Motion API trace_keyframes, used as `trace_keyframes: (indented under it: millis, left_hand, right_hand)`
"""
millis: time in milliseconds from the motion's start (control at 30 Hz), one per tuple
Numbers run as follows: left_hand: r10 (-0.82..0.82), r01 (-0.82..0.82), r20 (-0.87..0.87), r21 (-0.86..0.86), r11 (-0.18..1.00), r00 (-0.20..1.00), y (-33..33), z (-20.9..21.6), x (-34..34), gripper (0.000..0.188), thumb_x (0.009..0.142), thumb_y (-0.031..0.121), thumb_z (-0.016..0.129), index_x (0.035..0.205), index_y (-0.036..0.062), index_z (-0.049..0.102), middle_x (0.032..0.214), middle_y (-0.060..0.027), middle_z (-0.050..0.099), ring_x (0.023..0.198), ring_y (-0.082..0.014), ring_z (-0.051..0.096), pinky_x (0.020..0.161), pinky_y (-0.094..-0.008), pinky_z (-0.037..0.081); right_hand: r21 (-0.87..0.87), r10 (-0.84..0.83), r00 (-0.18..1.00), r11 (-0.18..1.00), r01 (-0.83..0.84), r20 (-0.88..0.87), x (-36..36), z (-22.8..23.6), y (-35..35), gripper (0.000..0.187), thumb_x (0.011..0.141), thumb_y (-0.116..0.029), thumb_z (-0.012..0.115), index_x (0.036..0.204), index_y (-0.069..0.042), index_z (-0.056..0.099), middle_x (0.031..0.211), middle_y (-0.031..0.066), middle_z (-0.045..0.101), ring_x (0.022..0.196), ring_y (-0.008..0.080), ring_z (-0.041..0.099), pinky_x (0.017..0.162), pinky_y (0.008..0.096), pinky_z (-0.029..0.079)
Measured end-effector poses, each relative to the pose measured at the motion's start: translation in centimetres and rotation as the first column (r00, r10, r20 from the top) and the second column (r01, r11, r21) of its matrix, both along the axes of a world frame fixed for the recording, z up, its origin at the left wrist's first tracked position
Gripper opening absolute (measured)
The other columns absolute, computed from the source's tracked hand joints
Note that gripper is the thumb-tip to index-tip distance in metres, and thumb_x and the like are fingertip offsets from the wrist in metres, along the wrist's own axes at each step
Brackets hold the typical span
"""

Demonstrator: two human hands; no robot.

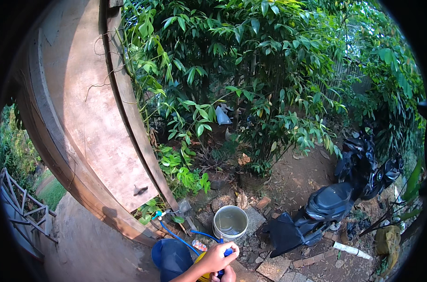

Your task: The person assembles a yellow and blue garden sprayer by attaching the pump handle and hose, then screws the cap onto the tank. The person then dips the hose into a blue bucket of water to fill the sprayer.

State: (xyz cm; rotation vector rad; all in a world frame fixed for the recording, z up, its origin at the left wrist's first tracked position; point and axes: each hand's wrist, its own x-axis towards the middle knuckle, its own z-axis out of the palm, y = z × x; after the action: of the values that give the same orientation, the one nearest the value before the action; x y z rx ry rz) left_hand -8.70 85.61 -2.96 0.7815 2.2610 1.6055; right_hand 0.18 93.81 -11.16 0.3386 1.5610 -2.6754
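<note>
At the bottom centre, my left hand (219, 256) closes round a blue hose nozzle (228, 252) with a narrow tip. Just beneath it, my right hand (228, 274) is also closed on the nozzle's lower part; some of its fingers are hidden. The tip points away from me at a white bucket (215, 229) holding clear liquid. A thin pale streak shows between tip and bucket. From a tap with a teal fitting (157, 215), a blue hose (176, 238) runs down toward my hands. Something yellow (201, 260) lies partly hidden behind my left hand.
A dark blue rounded object (170, 258) stands left of my forearm. A tall wooden panel (93, 108) leans in from the left. On the right a black motorbike (331, 199) is parked by a white pipe (352, 250). Bricks and stones cover the ground; bushes (251, 70) fill the back.
</note>
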Motion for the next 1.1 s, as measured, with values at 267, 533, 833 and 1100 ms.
trace_keyframes:
  millis: [267,533,833,1100]
  left_hand:
    - [-0.038,0.038,-0.016,0.017,0.999,0.999,1.8,0.3,-0.5,0.019,0.098,0.021,0.069,0.1,0.0027,0.065,0.09,-0.0072,0.07,0.082,-0.0168,0.067,0.078,-0.0335,0.053]
    - [-0.171,0.114,-0.198,-0.273,0.955,0.965,1.8,4.5,-3.5,0.03,0.096,0.035,0.069,0.098,0.006,0.063,0.079,-0.015,0.068,0.074,-0.0378,0.068,0.071,-0.0456,0.052]
    - [-0.352,0.281,-0.279,-0.264,0.923,0.893,-4.2,2.7,-7.3,0.045,0.108,0.044,0.049,0.121,0.0051,0.067,0.121,-0.0109,0.07,0.122,-0.0303,0.06,0.115,-0.0496,0.031]
    - [-0.415,0.358,-0.291,-0.231,0.905,0.862,-5.3,0.8,-10.1,0.05,0.111,0.043,0.042,0.117,0.0004,0.069,0.12,-0.0125,0.07,0.122,-0.0304,0.059,0.118,-0.048,0.027]
  right_hand:
    - [-0.237,0.035,0.999,0.971,-0.036,-0.008,-0.6,2.5,1.3,0.036,0.102,-0.037,0.044,0.091,-0.004,0.052,0.071,0.0109,0.05,0.059,0.0245,0.047,0.059,0.0372,0.04]
    - [-0.556,0.171,0.983,0.812,-0.178,-0.065,-2.7,6.5,-0.1,0.039,0.101,-0.039,0.045,0.082,-0.006,0.053,0.064,0.0093,0.047,0.054,0.024,0.044,0.057,0.0374,0.039]
    - [-0.698,0.258,0.966,0.686,-0.205,-0.03,-3.5,7.9,-2.9,0.045,0.101,-0.041,0.045,0.072,-0.007,0.053,0.056,0.0076,0.044,0.049,0.0234,0.041,0.055,0.0376,0.037]
    - [-0.715,0.188,0.975,0.697,-0.045,0.122,-4.9,9.4,-3.9,0.055,0.1,-0.05,0.045,0.063,-0.01,0.048,0.05,0.0048,0.037,0.045,0.022,0.034,0.054,0.0362,0.033]
